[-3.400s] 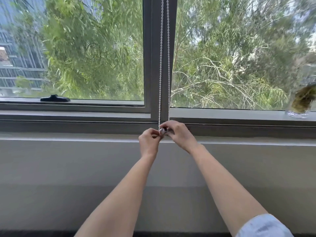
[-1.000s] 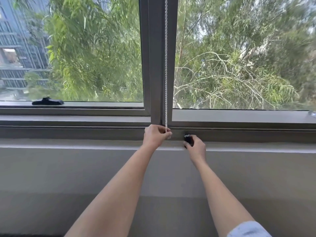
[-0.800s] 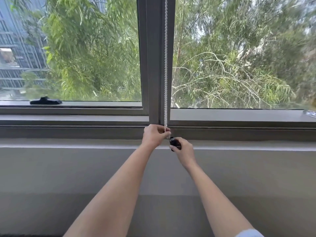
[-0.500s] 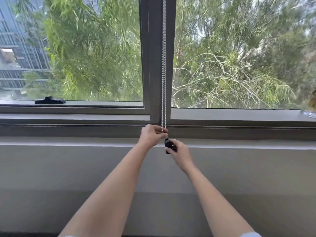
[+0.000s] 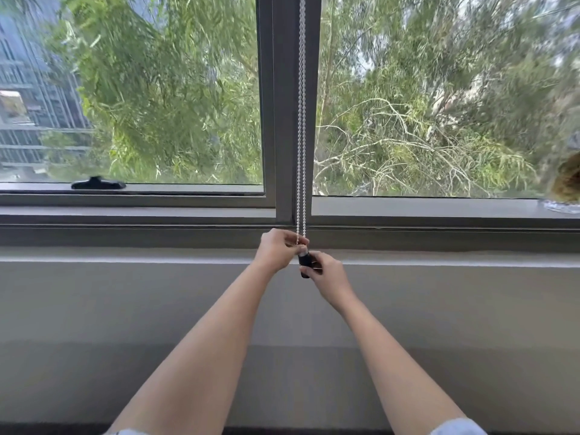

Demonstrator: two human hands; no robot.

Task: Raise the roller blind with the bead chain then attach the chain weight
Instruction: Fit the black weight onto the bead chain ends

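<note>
A white bead chain (image 5: pixel 302 120) hangs in two close strands down the grey centre post of the window. My left hand (image 5: pixel 277 249) pinches the chain's lower end just below the sill line. My right hand (image 5: pixel 326 273) holds a small black chain weight (image 5: pixel 304 262) upright, its top pressed up against the chain's bottom loop at my left fingertips. The blind itself is out of view above the frame.
A grey window frame (image 5: pixel 284 105) and sill ledge (image 5: pixel 125 211) run across the view above a plain grey wall (image 5: pixel 125 309). A black window handle (image 5: pixel 98 183) lies at the left. A glass vessel with brownish contents (image 5: pixel 566 189) stands on the sill at the far right.
My right hand took the black weight from the ledge to the right and brought it left and up to the chain's end. My left hand kept its pinch on the chain.
</note>
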